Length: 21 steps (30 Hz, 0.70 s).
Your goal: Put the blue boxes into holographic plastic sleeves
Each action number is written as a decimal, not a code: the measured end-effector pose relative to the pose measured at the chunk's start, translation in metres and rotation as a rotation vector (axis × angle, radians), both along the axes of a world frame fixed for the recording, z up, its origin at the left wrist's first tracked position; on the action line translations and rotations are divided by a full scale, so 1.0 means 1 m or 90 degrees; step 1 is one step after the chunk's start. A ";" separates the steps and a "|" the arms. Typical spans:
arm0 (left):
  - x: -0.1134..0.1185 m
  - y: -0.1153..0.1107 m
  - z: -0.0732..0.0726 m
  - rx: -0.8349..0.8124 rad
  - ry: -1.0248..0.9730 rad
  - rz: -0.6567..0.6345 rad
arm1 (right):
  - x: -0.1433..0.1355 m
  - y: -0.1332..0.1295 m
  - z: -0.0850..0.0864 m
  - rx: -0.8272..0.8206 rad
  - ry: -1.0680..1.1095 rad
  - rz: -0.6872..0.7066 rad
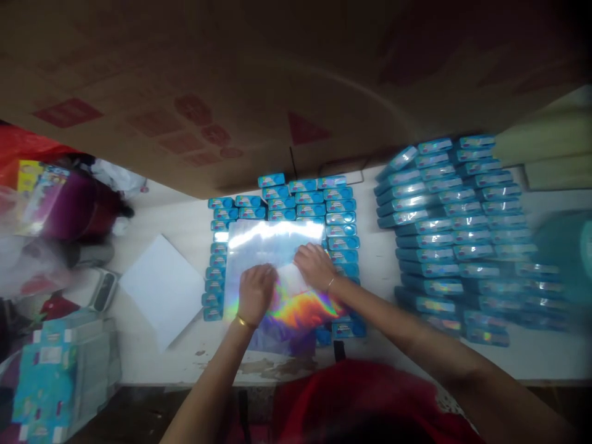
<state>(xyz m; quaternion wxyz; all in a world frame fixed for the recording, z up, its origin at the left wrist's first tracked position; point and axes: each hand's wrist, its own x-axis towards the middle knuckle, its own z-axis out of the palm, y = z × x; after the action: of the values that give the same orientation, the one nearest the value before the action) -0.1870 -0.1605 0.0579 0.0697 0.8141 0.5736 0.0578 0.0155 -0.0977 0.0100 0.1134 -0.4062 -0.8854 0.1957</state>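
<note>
A shiny holographic sheet (pixel 259 246) lies over rows of small blue boxes (pixel 341 242), with rainbow glare across its lower part. Above its middle, my left hand (pixel 256 293) is closed, fingers curled at the left side of a small white piece (pixel 291 279). My right hand (pixel 317 266) is closed too, its fingertips bent at the white piece's right side. Blur hides exactly how the fingertips grip, and what the white piece is cannot be told. Box rows show on both sides of the sheet and beyond its far edge.
More blue boxes (pixel 472 234) stand stacked in rows at the right. A white sheet (pixel 161 290) lies turned cornerwise on the left. Flattened blue cartons (pixel 50 376) are at the lower left. A large cardboard box (pixel 250 92) walls off the far side.
</note>
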 end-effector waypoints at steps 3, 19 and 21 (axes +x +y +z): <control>0.001 -0.016 0.004 0.031 -0.016 -0.017 | -0.002 -0.003 -0.003 0.012 0.008 -0.014; 0.056 0.017 0.062 -0.065 -0.887 0.661 | -0.002 -0.014 0.056 -0.322 0.526 -0.220; 0.064 0.029 0.053 -0.103 -0.907 0.662 | 0.004 -0.010 0.063 -0.374 0.551 -0.294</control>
<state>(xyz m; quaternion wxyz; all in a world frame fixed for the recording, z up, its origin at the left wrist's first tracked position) -0.1227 -0.1319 0.1113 0.4329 0.2134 0.6938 0.5346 0.0193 -0.1078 0.0726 0.3875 -0.4866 -0.5549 0.5524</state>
